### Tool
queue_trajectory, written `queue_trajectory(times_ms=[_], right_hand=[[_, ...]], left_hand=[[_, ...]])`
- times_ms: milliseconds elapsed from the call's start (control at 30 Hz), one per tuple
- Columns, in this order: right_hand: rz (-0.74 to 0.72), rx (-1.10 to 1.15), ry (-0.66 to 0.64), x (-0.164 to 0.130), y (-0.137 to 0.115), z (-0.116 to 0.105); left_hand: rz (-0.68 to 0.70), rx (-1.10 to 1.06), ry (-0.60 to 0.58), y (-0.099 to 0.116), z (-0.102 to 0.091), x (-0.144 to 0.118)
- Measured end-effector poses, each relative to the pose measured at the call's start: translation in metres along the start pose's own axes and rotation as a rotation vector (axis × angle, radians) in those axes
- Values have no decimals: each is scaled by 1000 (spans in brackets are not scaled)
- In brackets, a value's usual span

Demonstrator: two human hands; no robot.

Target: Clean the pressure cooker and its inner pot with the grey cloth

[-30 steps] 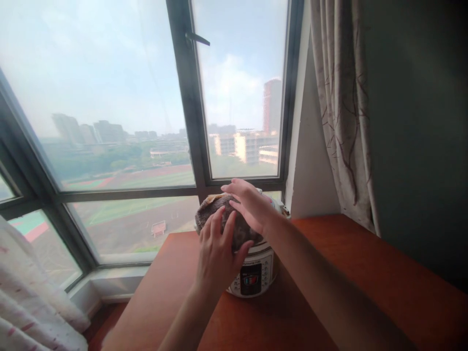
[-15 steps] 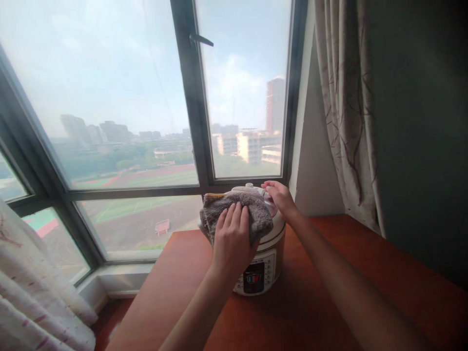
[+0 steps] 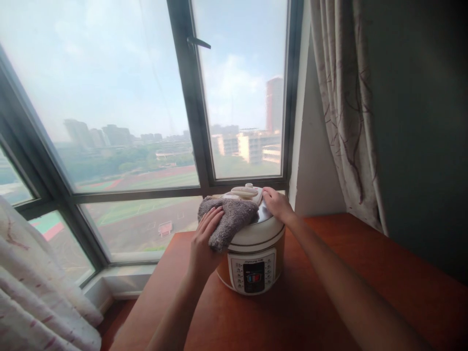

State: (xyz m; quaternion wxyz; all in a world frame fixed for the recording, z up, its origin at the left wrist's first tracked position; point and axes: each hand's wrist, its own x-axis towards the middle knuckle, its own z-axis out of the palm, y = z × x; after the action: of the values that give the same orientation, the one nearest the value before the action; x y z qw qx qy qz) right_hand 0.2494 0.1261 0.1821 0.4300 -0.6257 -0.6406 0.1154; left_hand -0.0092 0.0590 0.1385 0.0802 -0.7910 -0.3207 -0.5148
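Head view, from my station: an electric pressure cooker (image 3: 277,240) stands upright on the reddish-brown wooden desk (image 3: 383,273), close to the far edge and between the two far corners, its base a little in from the left edge. Its control panel (image 3: 271,273) faces the near side, with a dark display (image 3: 253,280) in the middle and a column of small buttons on either side; the lettering is too small for me to read. On top sits the pale lid (image 3: 263,214), which carries a raised handle (image 3: 244,192) and has a shiny surface to the right.

I have the left hand (image 3: 205,239) holding a gray terry cloth (image 3: 234,222) against the left front of the lid. Its fingers lie close together over the fabric, and the thumb is hidden from me. The cloth is bunched, one part hanging over the rim toward the panel and another reaching right across the top.

The right hand (image 3: 278,204) is at the right rear of the lid, just beside the handle. Its fingers are bent narrowly, with the tips at the lid; I cannot tell whether they grip it or only rest there.

Beyond the far edge is a dark-framed window (image 3: 127,73), and a patterned curtain (image 3: 347,97) hangs by the far right corner.
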Motion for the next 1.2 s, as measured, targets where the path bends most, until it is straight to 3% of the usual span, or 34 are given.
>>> queue_trajectory(times_ms=[133, 267, 367, 500, 600, 667, 733, 800, 867, 1033, 1200], right_hand=[[-23, -69, -15, -1, -2, -1], [-32, -110, -24, -1, -5, -1], [-33, -125, -23, -2, -7, -2], [-52, -128, -28, -3, -7, -3], [-65, -127, -30, -2, -5, -2], [-73, -126, -31, -1, -4, -1], [-80, -126, -33, 0, -3, 0], [-87, -127, -37, 1, -3, 0], [-93, -131, -39, 1, -3, 1], [-99, -147, -37, 1, -4, 1], [-110, -166, -48, 0, -4, -1]], left_hand=[[-133, -64, 102, -16, -3, 0], [-509, 79, 74, -30, -11, 9], [-779, 180, -11, -42, -21, 29], [-900, -43, -7, -55, -39, 71], [-842, -56, -65, -44, -43, 90], [-736, 39, -202, -25, -34, 91], [-523, 141, -362, -3, -19, 81], [-337, 318, -314, 15, -3, 67], [-259, 409, -289, 25, 7, 53], [-176, 405, -234, 31, 9, 30], [-177, 241, -170, 21, 4, 33]])
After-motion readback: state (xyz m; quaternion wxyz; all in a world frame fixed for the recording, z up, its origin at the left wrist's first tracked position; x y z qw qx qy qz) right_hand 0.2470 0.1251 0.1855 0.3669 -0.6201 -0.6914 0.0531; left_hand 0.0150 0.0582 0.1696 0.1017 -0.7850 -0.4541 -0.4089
